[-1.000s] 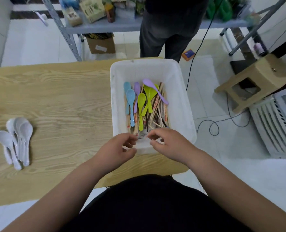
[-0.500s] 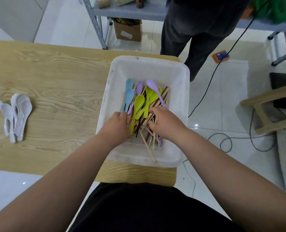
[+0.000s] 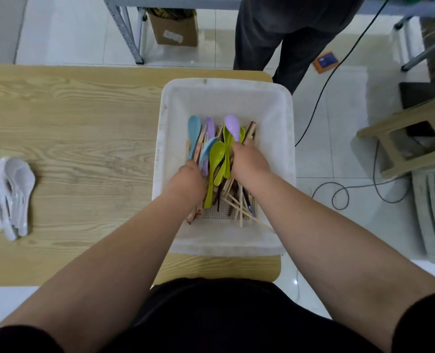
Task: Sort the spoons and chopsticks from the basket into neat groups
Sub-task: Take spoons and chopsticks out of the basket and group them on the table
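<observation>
Head view: left grip (image 3: 188,178) and right grip (image 3: 249,161) sit deep in the basket (image 3: 275,118), fingers hidden, so closure cannot be told. Plastic spoons (image 3: 216,156) between them look light, stiff, slick: pinch handles. Thin chopsticks (image 3: 238,208) beneath likely roll; gather mid-length

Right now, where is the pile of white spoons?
In the head view, the white spoons lie on the wooden table, far left of the white basket.
</observation>
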`<state>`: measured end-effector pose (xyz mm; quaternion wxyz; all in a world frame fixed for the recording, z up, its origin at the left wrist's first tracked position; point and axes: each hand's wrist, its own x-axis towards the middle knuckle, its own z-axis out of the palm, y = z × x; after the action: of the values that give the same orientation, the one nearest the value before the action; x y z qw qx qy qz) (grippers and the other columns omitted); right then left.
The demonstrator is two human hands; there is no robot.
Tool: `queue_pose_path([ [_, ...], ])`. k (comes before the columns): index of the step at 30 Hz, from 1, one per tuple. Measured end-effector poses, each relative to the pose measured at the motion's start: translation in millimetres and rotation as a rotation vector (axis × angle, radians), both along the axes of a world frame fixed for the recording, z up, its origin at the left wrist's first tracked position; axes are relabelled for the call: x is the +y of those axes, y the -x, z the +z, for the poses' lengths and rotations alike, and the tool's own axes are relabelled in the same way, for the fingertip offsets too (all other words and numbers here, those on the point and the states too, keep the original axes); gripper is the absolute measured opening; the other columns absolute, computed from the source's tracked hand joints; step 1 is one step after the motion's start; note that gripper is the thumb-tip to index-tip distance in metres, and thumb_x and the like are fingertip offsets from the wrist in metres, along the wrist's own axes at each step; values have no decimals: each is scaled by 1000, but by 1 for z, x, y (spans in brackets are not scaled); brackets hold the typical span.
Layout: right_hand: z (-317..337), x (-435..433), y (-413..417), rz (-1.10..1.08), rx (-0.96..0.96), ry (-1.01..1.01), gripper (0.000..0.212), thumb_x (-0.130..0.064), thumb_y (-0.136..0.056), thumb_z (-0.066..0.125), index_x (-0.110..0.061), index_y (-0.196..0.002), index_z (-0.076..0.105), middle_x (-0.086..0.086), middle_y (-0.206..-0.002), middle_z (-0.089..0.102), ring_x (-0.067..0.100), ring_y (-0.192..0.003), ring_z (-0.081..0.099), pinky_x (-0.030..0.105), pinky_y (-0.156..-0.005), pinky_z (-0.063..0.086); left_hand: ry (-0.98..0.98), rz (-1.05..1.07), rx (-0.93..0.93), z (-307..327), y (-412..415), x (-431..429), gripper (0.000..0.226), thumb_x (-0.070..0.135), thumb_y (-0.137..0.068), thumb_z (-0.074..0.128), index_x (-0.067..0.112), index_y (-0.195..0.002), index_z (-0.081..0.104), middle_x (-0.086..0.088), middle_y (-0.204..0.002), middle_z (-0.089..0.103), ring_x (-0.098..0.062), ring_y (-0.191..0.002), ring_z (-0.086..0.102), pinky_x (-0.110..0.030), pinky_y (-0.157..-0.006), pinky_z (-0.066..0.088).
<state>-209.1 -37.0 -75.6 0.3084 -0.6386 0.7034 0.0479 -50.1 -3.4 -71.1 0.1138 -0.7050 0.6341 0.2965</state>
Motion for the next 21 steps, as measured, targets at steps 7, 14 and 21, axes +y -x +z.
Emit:
queue_pose_path([
  [7,21,43,1,-302,-335,134,21,-9,-94,47,-24,-109,44,4,-99,63,27,-82,61,37,-66,51,-28,168,272,23,-17,12,9,17,-94,53,11,-98,48,-9,-94,57,-26,-77,54,-32,-64,40],
  [14,46,103,-22,-466,-740,100,29,-6,-90,58,-35,-95,60,-8,-91,69,8,-82,71,42,-80,60,-84,697,873,43,-17,45,15,7,-86,50,12,-100,52,-2,-61,63,-23,-59,60,-48,-64,52],
  [21,56,122,-54,-261,-770,99,16,-22,-92,69,-24,-107,70,-9,-90,70,4,-83,67,24,-73,53,42,804,955,49,-21,51,6,12,-94,56,10,-90,59,-3,-70,62,-15,-60,60,-32,-57,51],
])
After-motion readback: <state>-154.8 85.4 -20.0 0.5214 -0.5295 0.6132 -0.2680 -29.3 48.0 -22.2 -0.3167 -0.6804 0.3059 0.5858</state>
